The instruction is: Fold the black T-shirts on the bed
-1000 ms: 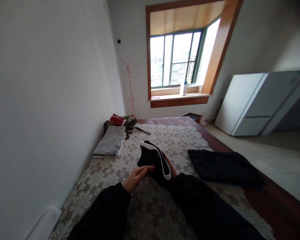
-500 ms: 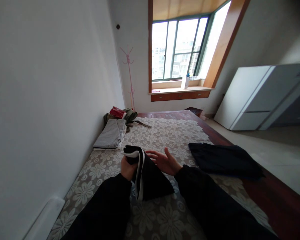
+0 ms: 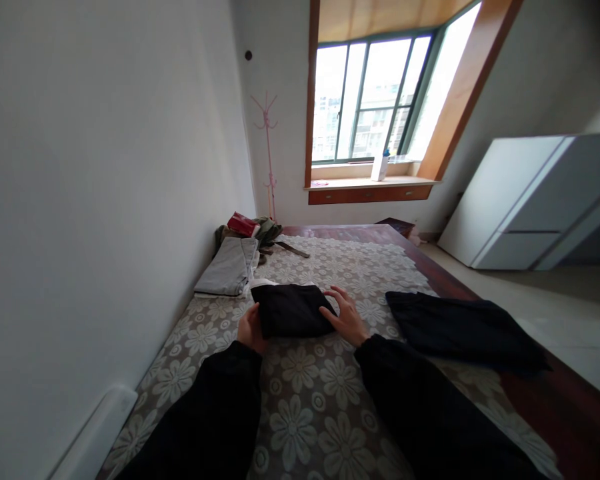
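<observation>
A folded black garment [image 3: 291,309] with a thin white edge lies flat on the flower-patterned bed cover [image 3: 310,407]. My left hand [image 3: 251,328] grips its near left corner, fingers tucked under the cloth. My right hand [image 3: 346,315] lies flat with spread fingers against the garment's right edge. Both arms are in black sleeves.
A folded grey garment [image 3: 227,267] lies by the left wall, with a heap of red and green clothes [image 3: 253,228] behind it. A dark garment [image 3: 460,328] is spread at the bed's right side. A white cabinet [image 3: 525,200] and a pink coat stand [image 3: 269,160] stand beyond.
The black garment, held upright in the air before, has been laid down flat and folded on the bed. My right hand went from open in the air to pressing its edge.
</observation>
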`<act>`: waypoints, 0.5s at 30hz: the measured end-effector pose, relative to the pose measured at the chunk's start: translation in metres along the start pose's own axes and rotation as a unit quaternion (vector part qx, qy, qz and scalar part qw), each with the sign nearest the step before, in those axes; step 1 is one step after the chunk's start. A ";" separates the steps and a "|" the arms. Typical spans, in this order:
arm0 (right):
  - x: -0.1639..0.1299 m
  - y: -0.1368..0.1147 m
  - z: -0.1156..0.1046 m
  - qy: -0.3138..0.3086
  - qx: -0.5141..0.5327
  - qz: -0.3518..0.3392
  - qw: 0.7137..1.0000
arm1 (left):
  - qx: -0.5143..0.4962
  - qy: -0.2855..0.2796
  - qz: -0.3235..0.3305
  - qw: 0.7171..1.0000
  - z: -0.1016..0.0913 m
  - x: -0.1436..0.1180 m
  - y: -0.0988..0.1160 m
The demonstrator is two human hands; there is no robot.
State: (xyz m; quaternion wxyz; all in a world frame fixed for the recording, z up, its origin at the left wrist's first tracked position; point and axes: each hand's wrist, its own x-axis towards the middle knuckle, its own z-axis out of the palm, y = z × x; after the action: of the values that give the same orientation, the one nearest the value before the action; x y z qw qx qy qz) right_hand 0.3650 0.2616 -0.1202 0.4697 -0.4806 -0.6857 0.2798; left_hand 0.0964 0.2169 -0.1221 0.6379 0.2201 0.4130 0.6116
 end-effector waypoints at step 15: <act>-0.044 -0.080 0.027 -0.193 0.124 0.023 0.973 | 0.262 -0.071 0.217 0.938 0.029 -0.037 -0.024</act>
State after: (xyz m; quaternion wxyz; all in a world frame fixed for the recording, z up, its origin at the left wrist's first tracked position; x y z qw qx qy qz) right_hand 0.3129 0.1928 -0.0809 0.3781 -0.3706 -0.7122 0.4609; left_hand 0.1372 0.1838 -0.1148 0.4375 0.5061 0.4546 0.5881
